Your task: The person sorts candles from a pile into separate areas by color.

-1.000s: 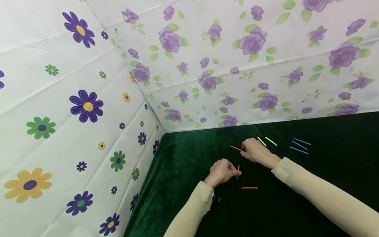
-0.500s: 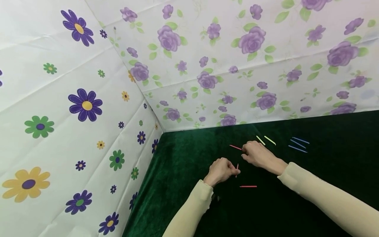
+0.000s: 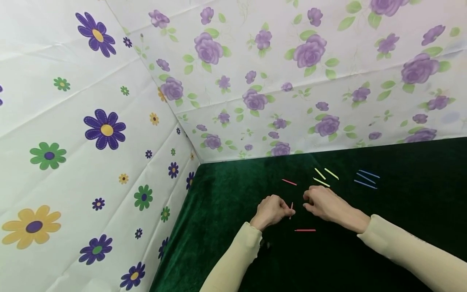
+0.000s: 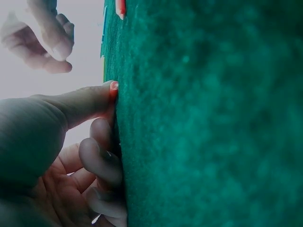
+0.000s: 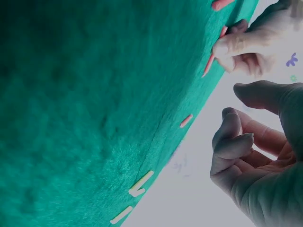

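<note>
My left hand (image 3: 273, 211) pinches a thin red stick (image 3: 291, 211) between thumb and fingers, low over the dark green cloth. In the left wrist view, the red end of this stick (image 4: 113, 90) shows at the thumb tip. My right hand (image 3: 330, 205) hovers to the right with nothing in it; in the right wrist view its thumb stands apart from loosely bent fingers. A second red stick (image 3: 289, 182) lies slantwise beyond both hands. Nearer to me a third red stick (image 3: 305, 230) lies sideways.
Three yellow sticks (image 3: 331, 174) lie just beyond the right hand. Farther right are three blue sticks (image 3: 366, 184), roughly side by side. The green velvet cloth (image 3: 226, 194) meets a flowered white wall (image 3: 233, 134) at the back and another (image 3: 120, 211) at the left.
My right hand has let go of the far red stick and drawn back to the right and nearer, uncovering a third yellow stick. The left hand stays in place with its red stick.
</note>
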The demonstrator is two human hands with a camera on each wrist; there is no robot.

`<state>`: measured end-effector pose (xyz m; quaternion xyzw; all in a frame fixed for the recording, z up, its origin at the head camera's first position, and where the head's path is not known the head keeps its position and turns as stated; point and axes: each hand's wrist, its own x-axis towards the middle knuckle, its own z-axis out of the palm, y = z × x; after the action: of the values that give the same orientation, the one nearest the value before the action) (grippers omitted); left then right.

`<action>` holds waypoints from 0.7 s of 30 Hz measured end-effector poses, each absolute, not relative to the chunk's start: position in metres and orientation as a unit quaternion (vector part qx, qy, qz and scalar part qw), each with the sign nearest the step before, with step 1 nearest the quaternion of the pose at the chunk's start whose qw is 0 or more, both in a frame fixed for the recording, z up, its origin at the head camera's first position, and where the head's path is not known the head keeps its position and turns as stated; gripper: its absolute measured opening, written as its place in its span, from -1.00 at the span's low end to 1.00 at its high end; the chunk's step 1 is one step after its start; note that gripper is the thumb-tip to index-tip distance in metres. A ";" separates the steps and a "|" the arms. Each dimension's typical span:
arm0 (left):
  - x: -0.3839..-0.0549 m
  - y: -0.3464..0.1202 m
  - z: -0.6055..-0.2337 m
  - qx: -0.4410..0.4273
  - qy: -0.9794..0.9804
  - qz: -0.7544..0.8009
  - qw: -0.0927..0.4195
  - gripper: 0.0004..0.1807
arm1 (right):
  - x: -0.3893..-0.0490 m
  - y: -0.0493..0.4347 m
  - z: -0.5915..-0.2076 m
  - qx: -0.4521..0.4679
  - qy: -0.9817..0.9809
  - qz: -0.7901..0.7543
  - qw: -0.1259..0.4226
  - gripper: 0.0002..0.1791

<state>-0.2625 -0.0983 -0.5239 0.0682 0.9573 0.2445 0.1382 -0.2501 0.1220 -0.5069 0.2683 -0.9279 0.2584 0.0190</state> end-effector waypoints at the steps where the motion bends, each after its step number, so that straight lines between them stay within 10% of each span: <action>1: -0.263 -0.098 -0.524 0.068 0.958 0.244 0.138 -0.62 | -0.247 0.123 -0.506 0.269 -0.927 0.261 0.015 -0.85; 21: -0.263 -0.098 -0.524 0.071 0.958 0.242 0.137 -0.66 | -0.212 0.132 -0.508 0.284 -0.910 0.293 -0.074 -0.84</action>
<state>-0.2635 -0.0979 -0.5242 0.0710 0.9579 0.2419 0.1372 -0.2118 0.1322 -0.5076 0.2845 -0.9099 0.2926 -0.0744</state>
